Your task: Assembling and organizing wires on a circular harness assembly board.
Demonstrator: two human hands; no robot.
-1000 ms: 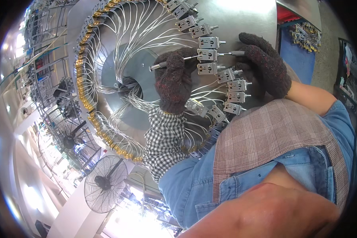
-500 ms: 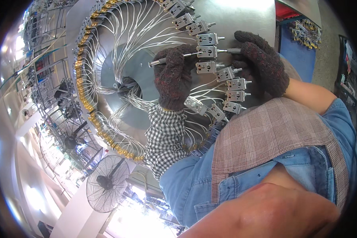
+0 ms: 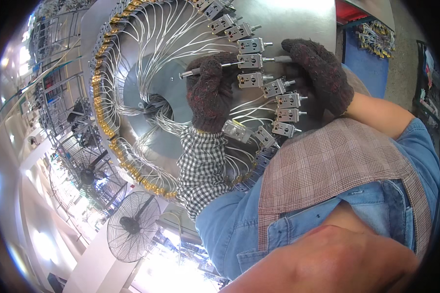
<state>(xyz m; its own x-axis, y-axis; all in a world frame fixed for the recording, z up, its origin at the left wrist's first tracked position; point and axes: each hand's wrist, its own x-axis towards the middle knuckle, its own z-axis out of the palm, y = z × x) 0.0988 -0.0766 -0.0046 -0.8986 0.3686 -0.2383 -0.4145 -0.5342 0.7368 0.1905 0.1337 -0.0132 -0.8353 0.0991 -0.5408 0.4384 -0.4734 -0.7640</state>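
My left hand [image 3: 211, 93], in a dark knitted glove, is closed around a small screwdriver [image 3: 188, 73]. The screwdriver's thin tip reaches the wired side of a silver thermostat-like metal box [image 3: 250, 61]. On the opposite side, a grey cylindrical piece [image 3: 281, 59] lines up with that box's shaft. My right hand [image 3: 322, 73], gloved alike, is closed on the grey piece's outer end; its fingertips are partly hidden. Similar boxes sit above and below, including one box [image 3: 251, 46] just beyond and another box [image 3: 251, 80] nearer me.
White wires [image 3: 156, 53] fan from the centre of a round metal table [image 3: 132, 88] to its rim, which is lined with brass-coloured fittings [image 3: 99, 97]. More wired parts [image 3: 376, 41] lie on a blue surface [image 3: 366, 73] at right. A caged fan [image 3: 132, 225] stands at lower left.
Both hands, the boxes and the table edge appear slightly farther left in the picture. The screwdriver stays at the same box, and both grips look unchanged.
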